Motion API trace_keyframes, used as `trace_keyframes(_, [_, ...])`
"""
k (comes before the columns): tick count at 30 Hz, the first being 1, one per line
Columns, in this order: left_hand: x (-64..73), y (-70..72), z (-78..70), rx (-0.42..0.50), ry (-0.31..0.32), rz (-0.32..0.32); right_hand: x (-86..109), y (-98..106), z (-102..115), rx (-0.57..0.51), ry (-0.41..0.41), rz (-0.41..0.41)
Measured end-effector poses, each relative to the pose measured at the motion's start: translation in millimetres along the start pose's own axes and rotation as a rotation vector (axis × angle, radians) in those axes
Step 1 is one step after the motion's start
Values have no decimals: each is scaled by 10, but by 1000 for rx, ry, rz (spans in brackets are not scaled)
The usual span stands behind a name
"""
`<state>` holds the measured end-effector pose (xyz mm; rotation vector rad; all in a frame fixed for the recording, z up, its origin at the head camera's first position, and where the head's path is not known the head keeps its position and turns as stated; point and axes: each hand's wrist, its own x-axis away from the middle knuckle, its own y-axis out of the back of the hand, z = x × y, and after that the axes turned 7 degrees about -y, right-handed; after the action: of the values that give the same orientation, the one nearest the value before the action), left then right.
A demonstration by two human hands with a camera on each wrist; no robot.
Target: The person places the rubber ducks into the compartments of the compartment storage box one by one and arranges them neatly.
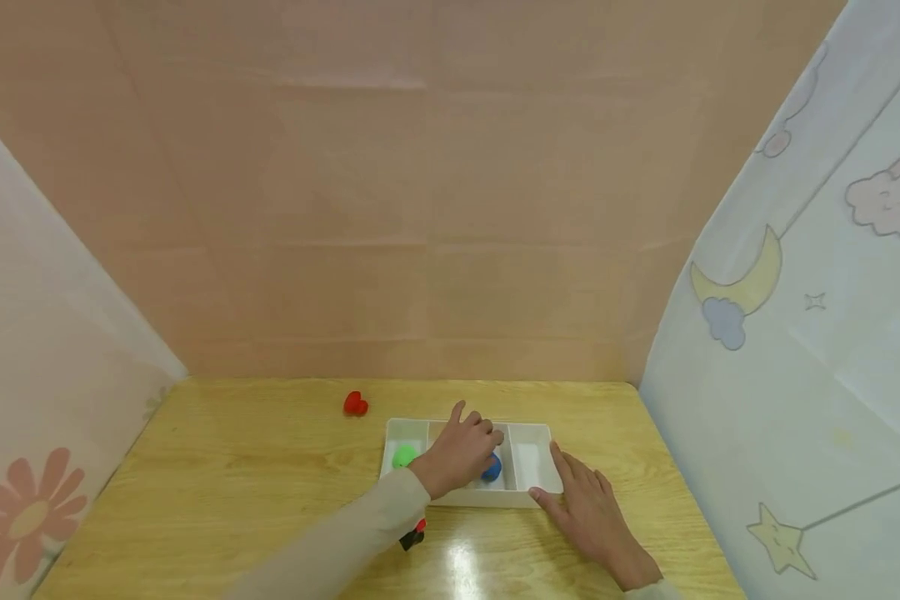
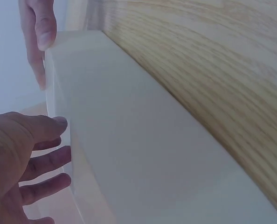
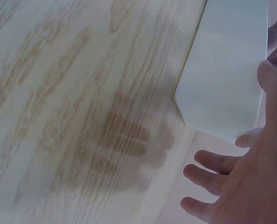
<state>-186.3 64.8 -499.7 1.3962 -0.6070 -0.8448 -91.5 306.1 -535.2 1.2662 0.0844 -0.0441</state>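
Note:
A white divided tray point(image 1: 480, 498) lies on the wooden table. My left hand point(image 1: 461, 454) is over its middle part, with fingers apart and loosely bent; in the left wrist view nothing shows between the fingers. Just beside those fingers, a blue ball point(image 1: 491, 468) sits in the tray, partly covered by the hand. A green ball point(image 1: 404, 456) lies in the left compartment. At the right end, my right hand point(image 1: 588, 508) holds the tray's near corner, thumb on the front rim and index finger against the end wall; its other fingers point(image 3: 206, 179) spread free.
A red heart-like piece point(image 1: 356, 404) lies on the table behind the tray, to the left. In front of the tray, a small black and red object point(image 1: 412, 537) is partly hidden by the left sleeve point(image 1: 360, 529). Cloth walls enclose the table point(image 1: 232, 467) at the back and sides.

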Motion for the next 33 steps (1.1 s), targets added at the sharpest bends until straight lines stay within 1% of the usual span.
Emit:
trace_keyframes(4, [14,11,43,0,-4,9,-8,9,-6,-5,-2,6])
trace_keyframes(7, [15,-12,41,5,-7,13,-12,22,-7,-14,-2,12])
trace_keyframes(12, [7,-48,6,16,-16,2,-14,21,-9,-18,-6,10])
trace_keyframes(17, [4,-93,-46,28,-24,47,-6,22,1,-39,-6,34])
trace_keyframes(19, [5,-96,-49,31,-21,51,-2,24,6,-41,-5,41])
trace_keyframes(20, [6,-88,-43,31,-19,40,-2,25,9,-36,-5,38])
trace_keyframes(24, [-6,-12,13,35,5,3,-1,38,10,-16,-6,21])
trace_keyframes(27, [2,60,71,58,28,-9,-6,42,7,-12,-9,20])
trace_keyframes(30, [45,106,142,61,54,-26,-9,34,5,-16,-13,32])
trace_keyframes(33, [101,121,233,57,89,-47,-8,22,2,-18,-24,41])
